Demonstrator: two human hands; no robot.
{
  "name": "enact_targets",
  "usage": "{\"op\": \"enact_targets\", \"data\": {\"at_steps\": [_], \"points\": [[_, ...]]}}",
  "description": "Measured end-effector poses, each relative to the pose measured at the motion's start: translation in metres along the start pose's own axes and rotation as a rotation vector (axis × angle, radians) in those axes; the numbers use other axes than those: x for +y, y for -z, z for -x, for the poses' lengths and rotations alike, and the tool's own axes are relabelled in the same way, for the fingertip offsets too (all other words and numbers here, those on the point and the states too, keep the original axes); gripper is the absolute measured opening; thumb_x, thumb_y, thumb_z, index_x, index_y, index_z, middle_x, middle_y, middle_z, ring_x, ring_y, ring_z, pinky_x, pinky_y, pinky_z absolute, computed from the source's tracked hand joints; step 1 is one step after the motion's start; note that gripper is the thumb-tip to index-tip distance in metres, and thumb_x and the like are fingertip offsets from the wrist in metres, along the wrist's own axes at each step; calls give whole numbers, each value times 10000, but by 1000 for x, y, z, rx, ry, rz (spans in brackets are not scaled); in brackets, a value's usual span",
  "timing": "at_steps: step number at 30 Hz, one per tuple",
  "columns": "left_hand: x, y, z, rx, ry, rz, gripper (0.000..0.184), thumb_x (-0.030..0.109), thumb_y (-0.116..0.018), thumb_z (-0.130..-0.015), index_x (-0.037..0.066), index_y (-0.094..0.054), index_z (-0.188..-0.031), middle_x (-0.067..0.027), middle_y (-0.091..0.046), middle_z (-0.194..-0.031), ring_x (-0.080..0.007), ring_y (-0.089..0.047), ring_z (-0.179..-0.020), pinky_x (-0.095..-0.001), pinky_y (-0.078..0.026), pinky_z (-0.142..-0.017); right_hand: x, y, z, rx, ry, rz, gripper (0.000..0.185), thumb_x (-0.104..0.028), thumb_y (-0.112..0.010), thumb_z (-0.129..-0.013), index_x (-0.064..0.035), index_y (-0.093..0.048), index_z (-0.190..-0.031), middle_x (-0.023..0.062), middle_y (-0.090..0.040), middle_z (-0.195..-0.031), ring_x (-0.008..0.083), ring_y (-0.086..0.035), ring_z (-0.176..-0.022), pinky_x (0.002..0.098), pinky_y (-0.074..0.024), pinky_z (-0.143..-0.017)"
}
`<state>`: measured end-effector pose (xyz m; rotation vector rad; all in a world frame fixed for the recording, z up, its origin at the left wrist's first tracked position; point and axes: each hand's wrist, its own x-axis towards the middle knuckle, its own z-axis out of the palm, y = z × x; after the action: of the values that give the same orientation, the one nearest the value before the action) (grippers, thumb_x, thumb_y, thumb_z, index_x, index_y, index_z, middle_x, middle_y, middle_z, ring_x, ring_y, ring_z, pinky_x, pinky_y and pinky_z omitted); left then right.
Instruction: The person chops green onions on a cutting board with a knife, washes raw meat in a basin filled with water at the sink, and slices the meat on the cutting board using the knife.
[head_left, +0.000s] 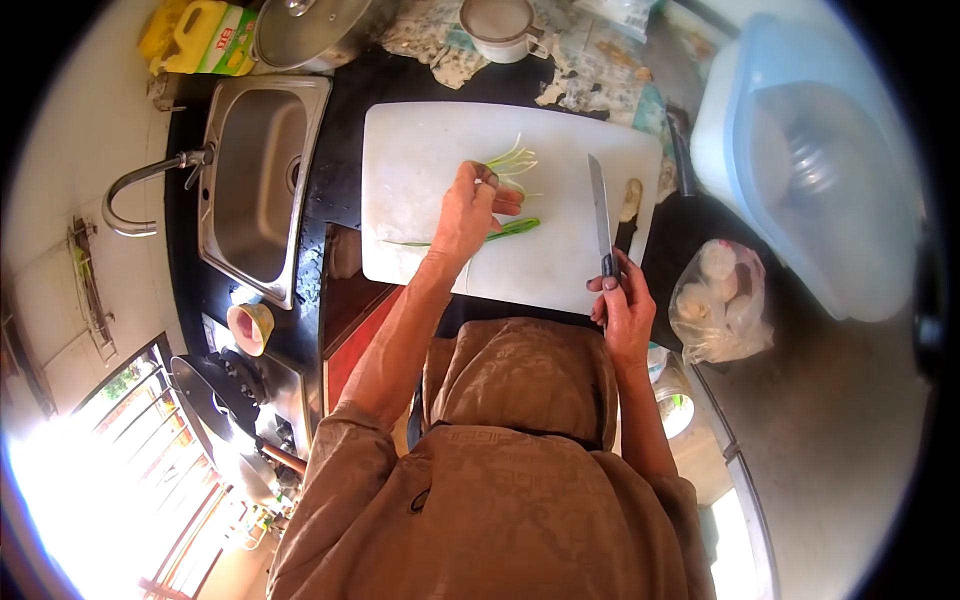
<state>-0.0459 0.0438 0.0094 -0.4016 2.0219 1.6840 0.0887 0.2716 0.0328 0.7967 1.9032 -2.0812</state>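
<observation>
Over the white cutting board (420, 150), my left hand (475, 208) has its fingers curled together on pale spring onion ends (515, 160), which stick out past the fingertips. More green spring onion (515, 228) lies on the board just beneath and beside that hand. At the board's right side, my right hand (622, 300) is closed around the black handle of a knife (600, 205). Its blade points away from me, over the board and apart from the spring onions. A second, dark-handled tool with a worn pale end (630, 200) lies on the board's right edge.
Left of the board is a steel sink (255, 180) with a curved faucet (130, 200). A lidded pot (315, 35), an oil jug (205, 40) and a white cup (500, 30) stand behind. On the right are a bagged bundle (720, 300) and a blue translucent bin (810, 170).
</observation>
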Motion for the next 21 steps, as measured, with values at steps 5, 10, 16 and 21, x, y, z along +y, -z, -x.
{"op": "enact_targets", "data": {"at_steps": [5,10,16,21], "points": [[-4,0,1,-74,53,121,164,146,-384,-1035,13,-441,-1112,-206,-710,-1135,-247,-733,-930,-301,-548,-638,6,3,-1,17,57,73,449,-163,-624,-962,24,-547,-1363,77,-673,-896,88,-562,-619,234,-456,-565],[1,9,6,-246,159,243,274,250,-414,-1054,14,-466,-1183,-241,-604,-1333,-308,-639,-1185,-333,-510,-822,10,-5,-26,168,527,589,446,-95,-675,-900,-13,-595,-1332,111,-698,-1035,245,-675,-837,341,-536,-764],[10,16,13,-374,191,374,371,313,-465,-1039,14,-485,-1258,-205,-551,-1416,-302,-569,-1281,-347,-477,-875,-8,-7,-36,139,448,877,497,-88,-721,-818,-95,-631,-1306,126,-660,-1106,337,-618,-1017,408,-507,-895],[22,16,21,-382,158,384,341,321,-481,-1032,26,-500,-1204,-202,-552,-1415,-294,-576,-1264,-345,-482,-864,-40,-45,-51,72,557,744,380,-112,-753,-800,-120,-684,-1174,91,-650,-1012,305,-629,-975,394,-515,-843]]}}
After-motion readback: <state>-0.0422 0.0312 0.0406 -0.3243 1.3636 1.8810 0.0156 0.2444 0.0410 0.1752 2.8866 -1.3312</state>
